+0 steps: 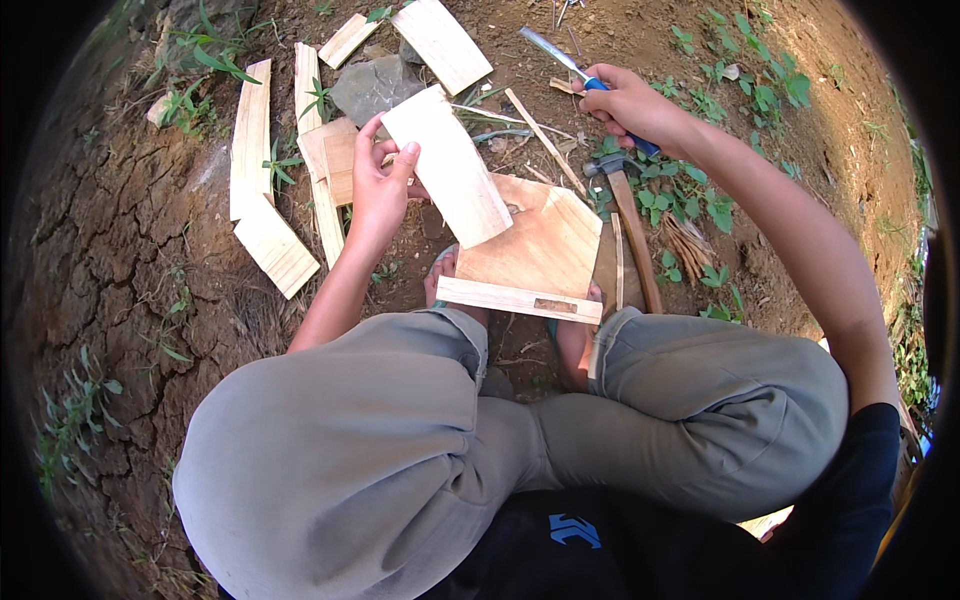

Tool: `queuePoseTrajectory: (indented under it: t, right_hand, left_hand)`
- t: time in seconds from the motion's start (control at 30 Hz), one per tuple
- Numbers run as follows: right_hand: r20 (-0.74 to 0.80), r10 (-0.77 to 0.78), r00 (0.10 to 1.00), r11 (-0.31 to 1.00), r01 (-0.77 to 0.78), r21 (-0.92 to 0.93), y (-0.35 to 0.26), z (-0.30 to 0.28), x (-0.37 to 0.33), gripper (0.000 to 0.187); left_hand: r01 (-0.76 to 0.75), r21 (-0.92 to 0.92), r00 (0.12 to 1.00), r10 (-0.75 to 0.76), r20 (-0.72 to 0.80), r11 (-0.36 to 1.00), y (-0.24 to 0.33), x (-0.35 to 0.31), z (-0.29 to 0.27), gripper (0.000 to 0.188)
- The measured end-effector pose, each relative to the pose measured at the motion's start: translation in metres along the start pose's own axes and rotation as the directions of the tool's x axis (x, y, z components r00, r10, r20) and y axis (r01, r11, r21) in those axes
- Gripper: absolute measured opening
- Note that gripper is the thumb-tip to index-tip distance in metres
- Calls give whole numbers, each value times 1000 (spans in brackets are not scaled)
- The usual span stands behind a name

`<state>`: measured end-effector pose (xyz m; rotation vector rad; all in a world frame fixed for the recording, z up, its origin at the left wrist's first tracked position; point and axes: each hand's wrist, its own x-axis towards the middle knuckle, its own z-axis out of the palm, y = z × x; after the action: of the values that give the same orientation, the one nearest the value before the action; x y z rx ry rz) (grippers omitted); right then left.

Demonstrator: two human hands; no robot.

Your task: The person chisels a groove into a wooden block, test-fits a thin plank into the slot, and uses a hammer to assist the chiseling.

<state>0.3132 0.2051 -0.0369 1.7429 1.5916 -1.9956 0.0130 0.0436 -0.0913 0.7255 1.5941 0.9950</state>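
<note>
My left hand grips a pale rectangular wooden board by its left edge, thumb on the face. The board is tilted, its lower end over a larger wooden panel that lies in front of my feet. Along the panel's near edge runs a narrow wooden strip with a rectangular slot cut near its right end. Off to the right, my right hand is closed round the blue handle of a chisel, whose metal blade points up and left, away from the boards.
A hammer with a wooden handle lies right of the panel. Several wooden pieces lie on the soil at the left, near a grey stone. Another board is at the top. Thin sticks and green weeds are scattered about.
</note>
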Motion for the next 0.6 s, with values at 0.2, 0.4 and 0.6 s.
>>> queuePoseTrajectory:
  t: [0.2,0.4,0.6]
  right_hand:
    - [95,-97,991,942,122,-312,64,28,-34,52]
    - [335,-238,912,912,328,-245,74,125,-104,68]
    - [417,-171,893,816,365,-448,91,140,-116,51]
  left_hand:
    - [-94,-31,995,94,-14,995,-6,-7,-2,66]
    - [-206,71,898,217,-382,976,25,-9,-85,63]
    - [-362,32,795,327,-512,932,42,10,-121,62]
